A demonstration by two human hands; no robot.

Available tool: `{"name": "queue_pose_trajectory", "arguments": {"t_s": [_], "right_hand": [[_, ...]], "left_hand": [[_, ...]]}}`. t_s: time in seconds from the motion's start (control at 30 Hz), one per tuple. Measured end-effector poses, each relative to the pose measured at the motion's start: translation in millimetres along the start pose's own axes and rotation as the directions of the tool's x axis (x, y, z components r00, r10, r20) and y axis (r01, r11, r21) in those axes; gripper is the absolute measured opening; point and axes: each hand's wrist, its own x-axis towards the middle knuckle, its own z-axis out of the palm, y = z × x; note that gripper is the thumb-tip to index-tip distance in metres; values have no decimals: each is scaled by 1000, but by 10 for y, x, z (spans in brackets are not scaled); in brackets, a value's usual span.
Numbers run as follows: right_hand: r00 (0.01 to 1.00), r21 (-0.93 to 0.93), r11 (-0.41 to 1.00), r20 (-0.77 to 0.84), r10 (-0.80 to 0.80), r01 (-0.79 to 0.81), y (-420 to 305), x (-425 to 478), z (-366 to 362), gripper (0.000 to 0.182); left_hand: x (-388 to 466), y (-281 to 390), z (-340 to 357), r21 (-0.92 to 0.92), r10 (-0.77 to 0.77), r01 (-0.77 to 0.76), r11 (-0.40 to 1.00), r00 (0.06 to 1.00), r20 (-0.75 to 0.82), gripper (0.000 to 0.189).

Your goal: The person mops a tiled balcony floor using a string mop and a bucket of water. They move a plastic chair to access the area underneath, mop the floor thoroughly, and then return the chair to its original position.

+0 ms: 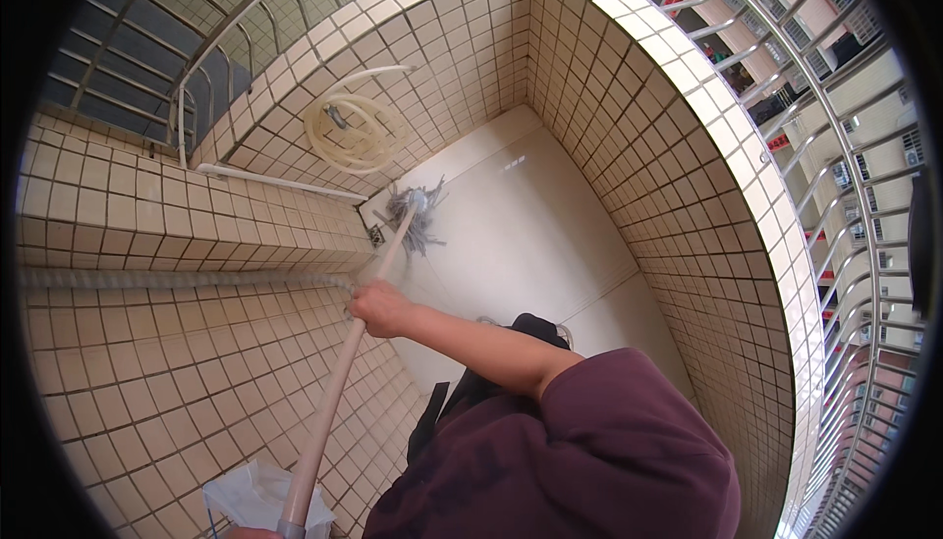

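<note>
My right hand (379, 308) is wrapped around the beige handle (324, 406) of a mop, partway along it. Only a sliver of my left hand (250, 533) shows at the bottom edge, against the grey collar (292, 529) near the handle's upper end; its fingers are mostly cut off. The handle slants down to a mop head (417, 215) of grey strips, splayed and slightly blurred on the pale floor (508, 244). Beside the mop head, at the foot of the left wall, sits a small floor drain (376, 235).
A coiled clear hose (353, 163) is against the tiled wall above the mop head. A white pipe (287, 184) and a grey corrugated hose (184, 279) run along the left. A translucent plastic bag (250, 491) is at lower left. Metal railings (847, 127) top the tiled parapet (663, 134).
</note>
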Motion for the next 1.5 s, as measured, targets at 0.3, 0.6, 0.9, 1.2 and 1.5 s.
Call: {"name": "queue_pose_trajectory", "arguments": {"t_s": [0.3,0.6,0.9,1.2,1.5], "right_hand": [[960,-130,991,-280,-23,-14,659,130,-923,11],[746,-199,723,-69,663,-661,3560,-168,-846,20],[848,-283,894,312,429,-348,2504,1323,-362,19],[741,-62,998,670,37,6,1915,2117,451,26],[797,153,926,473,-376,345,712,1718,-761,12]], "left_hand": [[98,-766,254,-195,-143,25,981,769,-623,25],[1092,-2729,1446,-510,-550,481,713,835,19,12],[1121,-2274,978,-540,-820,635,553,299,-487,22],[1420,-2044,1163,-204,-695,850,486,235,-679,21],[1417,-1161,537,-229,226,-279,-933,43,-973,31]]}}
